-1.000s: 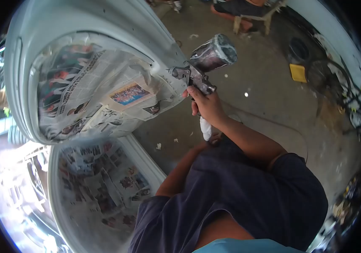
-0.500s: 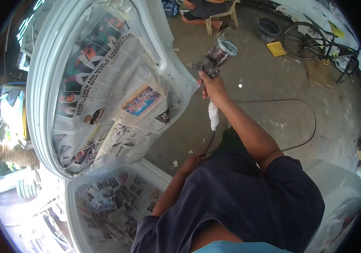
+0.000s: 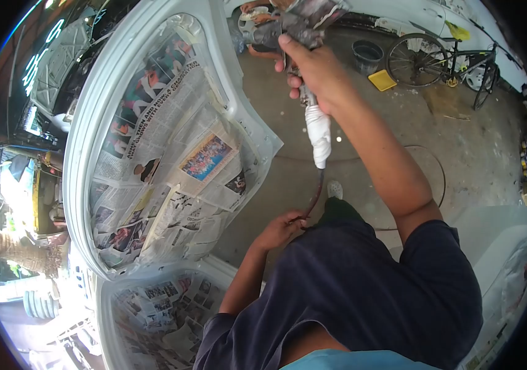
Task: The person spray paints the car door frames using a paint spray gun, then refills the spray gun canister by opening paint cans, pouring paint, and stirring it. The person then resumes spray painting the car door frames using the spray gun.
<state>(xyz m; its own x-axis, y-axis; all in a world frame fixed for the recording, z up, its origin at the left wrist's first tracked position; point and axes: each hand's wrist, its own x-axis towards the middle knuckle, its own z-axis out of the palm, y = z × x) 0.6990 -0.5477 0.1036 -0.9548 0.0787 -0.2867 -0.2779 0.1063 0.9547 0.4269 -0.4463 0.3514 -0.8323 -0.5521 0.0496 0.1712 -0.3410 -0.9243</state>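
While your right hand (image 3: pixel 319 71) is up high, fingers clamped round the spray gun (image 3: pixel 299 29), your left hand (image 3: pixel 281 229) is down by your shirt (image 3: pixel 350 277), fingers closed on the brown hose (image 3: pixel 318 190) below that white wrapping (image 3: pixel 319 135). Gun's near the big pale panel (image 3: pixel 80 179) covered with newspaper (image 3: pixel 168 145), but its cup (image 3: pixel 322 13) runs off the top edge, so I can't really make it all out.

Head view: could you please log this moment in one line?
right hand: grey metal spray gun held; left hand: thin dark hose held; left side: newspaper-masked pale curved panel
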